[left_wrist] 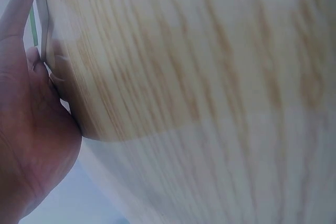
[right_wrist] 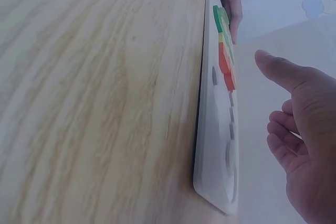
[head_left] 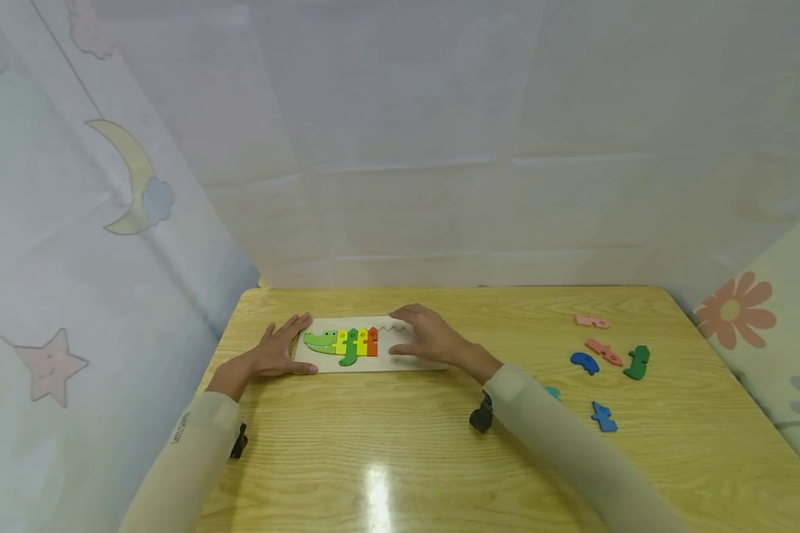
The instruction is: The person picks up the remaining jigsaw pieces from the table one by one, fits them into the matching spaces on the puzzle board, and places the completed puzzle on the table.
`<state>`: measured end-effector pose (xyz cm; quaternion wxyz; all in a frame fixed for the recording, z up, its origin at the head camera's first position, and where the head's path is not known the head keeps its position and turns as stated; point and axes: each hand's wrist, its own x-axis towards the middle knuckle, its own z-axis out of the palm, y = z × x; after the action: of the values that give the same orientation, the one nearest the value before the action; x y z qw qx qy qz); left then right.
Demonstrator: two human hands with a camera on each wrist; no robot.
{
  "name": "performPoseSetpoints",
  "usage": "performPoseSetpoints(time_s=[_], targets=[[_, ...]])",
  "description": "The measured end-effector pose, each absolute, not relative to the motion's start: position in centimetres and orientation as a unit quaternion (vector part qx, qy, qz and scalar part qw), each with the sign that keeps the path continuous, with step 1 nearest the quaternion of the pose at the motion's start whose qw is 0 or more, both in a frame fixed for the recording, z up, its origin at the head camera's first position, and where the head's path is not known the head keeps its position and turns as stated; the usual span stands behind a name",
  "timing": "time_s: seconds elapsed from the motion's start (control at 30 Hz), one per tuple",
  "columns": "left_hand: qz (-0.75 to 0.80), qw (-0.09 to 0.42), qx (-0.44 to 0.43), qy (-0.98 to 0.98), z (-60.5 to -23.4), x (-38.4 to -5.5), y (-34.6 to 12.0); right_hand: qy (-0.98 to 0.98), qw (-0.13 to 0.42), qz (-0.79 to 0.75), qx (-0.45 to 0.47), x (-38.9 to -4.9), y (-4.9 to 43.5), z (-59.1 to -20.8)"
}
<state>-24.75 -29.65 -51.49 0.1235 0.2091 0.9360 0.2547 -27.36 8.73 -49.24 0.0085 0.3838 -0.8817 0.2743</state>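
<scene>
A pale wooden puzzle board [head_left: 373, 365] lies near the table's far left side. In its left part sit a green crocodile head [head_left: 320, 343], yellow and green body pieces, and an orange-red piece [head_left: 372, 342]; the recess to their right is bare wood. My left hand [head_left: 275, 351] rests at the board's left end, fingers spread toward the back corner and thumb on the front edge. Over the right part hovers my right hand [head_left: 433, 337], thumb and fingers apart. In the right wrist view nothing lies between the fingers of this right hand [right_wrist: 310, 124].
To the right on the wooden table [head_left: 373, 429] lie several loose pieces: a pink one [head_left: 593, 321], a salmon one [head_left: 604, 352], a green leg-shaped one [head_left: 637, 363] and blue ones [head_left: 603, 417]. A teal piece [head_left: 552, 392] is partly hidden by the right sleeve. Printed cloth hangs behind the table.
</scene>
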Motion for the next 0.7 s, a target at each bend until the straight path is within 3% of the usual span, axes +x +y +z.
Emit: performPoseSetpoints(time_s=[0.7], targets=[[0.269,0.119,0.22,0.93,-51.5,-24.7,-29.9,-0.881,0.031,0.272,0.385,-26.7,12.1,-48.6]])
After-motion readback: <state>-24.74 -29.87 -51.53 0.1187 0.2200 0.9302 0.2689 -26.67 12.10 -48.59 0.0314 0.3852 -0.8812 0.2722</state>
